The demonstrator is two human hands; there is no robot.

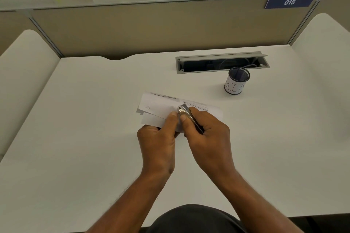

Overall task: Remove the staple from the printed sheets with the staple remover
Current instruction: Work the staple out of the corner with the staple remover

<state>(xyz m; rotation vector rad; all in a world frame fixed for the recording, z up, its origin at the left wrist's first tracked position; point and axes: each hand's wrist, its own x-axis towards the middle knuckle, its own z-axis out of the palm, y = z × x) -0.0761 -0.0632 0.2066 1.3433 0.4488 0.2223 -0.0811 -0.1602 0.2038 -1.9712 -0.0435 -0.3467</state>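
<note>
**Both hands on the papers, metal tool at the near edge**

Both hands met over the printed sheets (161, 108) at the middle of the white desk (94, 119). Left hand (158, 143) had its fingers curled around the near edge of the sheets, thumb pressed on top, pinning them down. Right hand (206, 138) gripped the staple remover (186, 114), a slim silver metal tool, thumb and fingers wrapped round its shaft. Tool angled up and to the left, its rounded tip resting on the paper just beside the left thumb. Staple itself too small to make out; couldn't tell whether the tip was under it.

Sheets lay flat but fanned, a few layers offset, faint line drawings on the far side. Right hand covered their near right part.

Farther back and to the right stood a dark mesh cup (237, 80) wrapped in white paper with handwritten letters, upright, well apart from the sheets. Just behind it, a grey cable tray (222, 62) sat sunk in the desk, lid raised, wires inside. Beige divider panel (151, 28) ran along the back, with a blue number tag (289, 2) reading 015 at its upper right.
</note>
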